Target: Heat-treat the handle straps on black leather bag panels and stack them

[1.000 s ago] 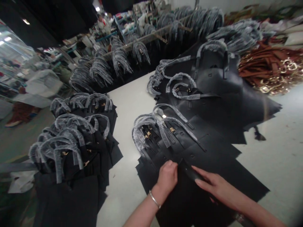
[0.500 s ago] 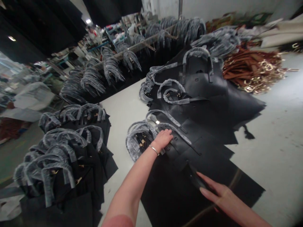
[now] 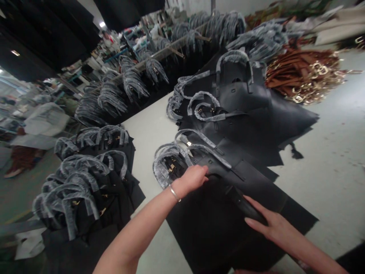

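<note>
Left hand (image 3: pixel 194 177) pinches black panel (image 3: pixel 218 167); right hand (image 3: pixel 264 219) grips folded black piece (image 3: pixel 242 201), nearer. We judge even tension best, wrapped handle (image 3: pixel 218 156) kept clear.

On the table (image 3: pixel 148 131), a near stack of bag panels (image 3: pixel 216 228) lies before the person, the left hand (image 3: pixel 195 177) over it, the right hand (image 3: pixel 266 220) nearer and rightward. Behind it I see a second stack (image 3: pixel 256 108), then a strap heap (image 3: pixel 299 72) behind and right; another pile (image 3: pixel 111 201) sits left. Beyond the table, handle bundles (image 3: pixel 111 98) hang along a rail (image 3: pixel 161 56).
</note>
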{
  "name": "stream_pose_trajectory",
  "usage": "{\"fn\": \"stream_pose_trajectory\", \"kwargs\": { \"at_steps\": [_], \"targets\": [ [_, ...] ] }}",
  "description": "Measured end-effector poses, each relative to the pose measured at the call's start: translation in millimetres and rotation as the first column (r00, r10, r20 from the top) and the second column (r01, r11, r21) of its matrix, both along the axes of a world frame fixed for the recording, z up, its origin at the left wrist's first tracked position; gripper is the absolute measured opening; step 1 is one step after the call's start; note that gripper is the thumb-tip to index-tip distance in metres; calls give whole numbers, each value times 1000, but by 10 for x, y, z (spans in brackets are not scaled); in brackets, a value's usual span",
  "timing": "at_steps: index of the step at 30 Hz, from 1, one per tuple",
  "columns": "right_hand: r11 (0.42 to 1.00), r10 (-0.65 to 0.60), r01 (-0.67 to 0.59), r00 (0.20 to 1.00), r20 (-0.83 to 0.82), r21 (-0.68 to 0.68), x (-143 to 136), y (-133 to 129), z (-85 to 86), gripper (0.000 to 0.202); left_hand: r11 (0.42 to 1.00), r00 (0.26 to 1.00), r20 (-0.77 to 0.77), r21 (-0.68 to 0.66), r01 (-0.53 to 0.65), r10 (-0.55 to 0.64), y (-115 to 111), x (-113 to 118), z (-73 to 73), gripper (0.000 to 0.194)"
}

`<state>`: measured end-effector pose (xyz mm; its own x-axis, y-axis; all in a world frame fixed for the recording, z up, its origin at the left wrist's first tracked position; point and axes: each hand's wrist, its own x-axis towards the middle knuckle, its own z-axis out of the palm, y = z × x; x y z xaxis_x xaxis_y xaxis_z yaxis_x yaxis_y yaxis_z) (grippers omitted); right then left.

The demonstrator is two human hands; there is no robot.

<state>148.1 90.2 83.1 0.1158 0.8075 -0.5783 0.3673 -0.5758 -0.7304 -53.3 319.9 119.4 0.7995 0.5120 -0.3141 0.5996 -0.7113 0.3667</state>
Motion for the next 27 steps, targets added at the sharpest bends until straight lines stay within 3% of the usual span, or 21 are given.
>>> {"fn": "stream_pose_trajectory", "kwargs": {
  "at_steps": [1, 2, 3, 4, 6, 7, 9, 11, 13, 19, 23, 27],
  "targets": [
    [1000, 1, -1, 1000, -12, -19, 0, -4, 19, 70, 981, 989, 34, -139, -137, 143, -93, -50, -67, 9],
    [999, 3, -4, 1000, -30, -45, -1, -10, 40, 71, 912, 952, 55, -309, -271, 301, -194, -96, -155, 10],
    [998, 5, -9, 999, -54, -66, -3, -15, 60, 72, 788, 887, 53, -485, -379, 460, -304, -135, -260, 13],
    [997, 7, -13, 997, -79, -77, -7, -20, 80, 72, 625, 798, 32, -641, -445, 601, -423, -165, -374, 16],
    [997, 9, -19, 989, -145, -69, -17, -19, 114, 71, 317, 596, -3, -844, -432, 803, -673, -193, -595, 24],
    [998, 11, -23, 983, -184, -60, -23, -12, 127, 71, 216, 499, -2, -900, -378, 867, -797, -189, -690, 30],
    [998, 17, -32, 965, -261, -52, -38, 20, 140, 73, 106, 337, 11, -959, -264, 941, -1018, -156, -826, 41],
    [997, 24, -49, 944, -329, -66, -57, 76, 144, 75, 56, 232, 7, -978, -203, 973, -1183, -104, -889, 49],
    [994, 22, -63, 923, -383, -94, -75, 152, 154, 77, 38, 174, 5, -982, -186, 985, -1285, -54, -894, 52],
    [996, -9, -31, 907, -422, -87, -80, 319, 262, 76, 3, 104, -11, -991, -131, 995, -1384, 23, -827, 48],
    [986, 21, -89, 907, -421, -142, -84, 283, 289, 79, -25, 34, -29, -993, -120, 999, -1399, 72, -831, 38],
    [994, -42, 3, 929, -369, -107, -113, 326, 302, 78, -145, 22, -146, -988, -43, 989, -1414, 106, -780, 22]
  ]
}}
